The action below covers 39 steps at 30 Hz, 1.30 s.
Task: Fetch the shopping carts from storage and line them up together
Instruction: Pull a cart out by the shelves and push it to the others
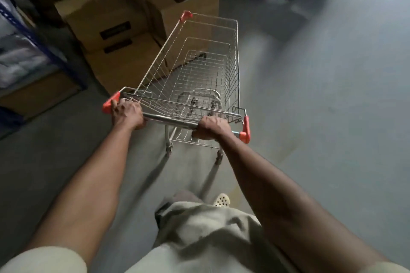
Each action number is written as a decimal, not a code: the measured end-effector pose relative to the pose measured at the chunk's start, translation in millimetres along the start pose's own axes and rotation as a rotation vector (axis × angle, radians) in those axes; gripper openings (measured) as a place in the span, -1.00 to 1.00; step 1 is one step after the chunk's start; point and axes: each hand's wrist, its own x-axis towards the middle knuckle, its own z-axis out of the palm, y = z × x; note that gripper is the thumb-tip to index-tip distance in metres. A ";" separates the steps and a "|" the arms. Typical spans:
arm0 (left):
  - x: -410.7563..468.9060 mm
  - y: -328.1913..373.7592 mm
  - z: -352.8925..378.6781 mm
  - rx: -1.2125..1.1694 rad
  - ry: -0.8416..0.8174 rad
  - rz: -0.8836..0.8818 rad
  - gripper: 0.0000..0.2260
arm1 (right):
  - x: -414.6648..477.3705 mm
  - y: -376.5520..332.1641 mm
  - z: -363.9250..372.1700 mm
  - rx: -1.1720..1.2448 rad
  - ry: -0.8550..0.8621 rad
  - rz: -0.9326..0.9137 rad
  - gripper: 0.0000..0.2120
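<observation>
Cart (pixel 199 77), empty, is gripped at its handle by left hand (pixel 127 113) and right hand (pixel 212 127); fetching underway, next steer clear of boxes (pixel 106 29).

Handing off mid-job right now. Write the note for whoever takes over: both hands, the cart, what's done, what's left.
Left hand: grips the left end of the handle bar.
Right hand: grips the right end of the same bar.
Shopping cart: one, basket empty, on the grey floor. Stacked cardboard boxes are close by its front left, and the blue shelf rack is further left.
Done: one cart in hand.
Left: no other carts or line-up are in view. Probably steer right, clear of the boxes, and park it with the rest.
</observation>
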 end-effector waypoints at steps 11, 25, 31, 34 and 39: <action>286.5 51.1 -106.3 -0.113 0.027 0.130 -0.83 | 220.0 57.0 -139.2 0.637 -0.366 0.101 -0.68; 607.0 166.9 -260.4 -0.048 0.137 0.394 -0.83 | 470.1 147.1 -292.9 0.598 -0.113 0.323 -0.52; 761.0 228.9 -316.9 -0.060 0.167 0.498 -0.80 | 580.2 209.3 -359.9 0.918 -0.178 0.302 -0.68; 824.1 261.2 -347.3 -0.018 0.160 0.537 -0.82 | 631.6 234.2 -387.0 0.963 -0.168 0.319 -0.71; 928.8 330.8 -401.0 0.034 0.190 0.529 -0.82 | 709.0 291.2 -444.2 0.996 -0.122 0.369 -0.70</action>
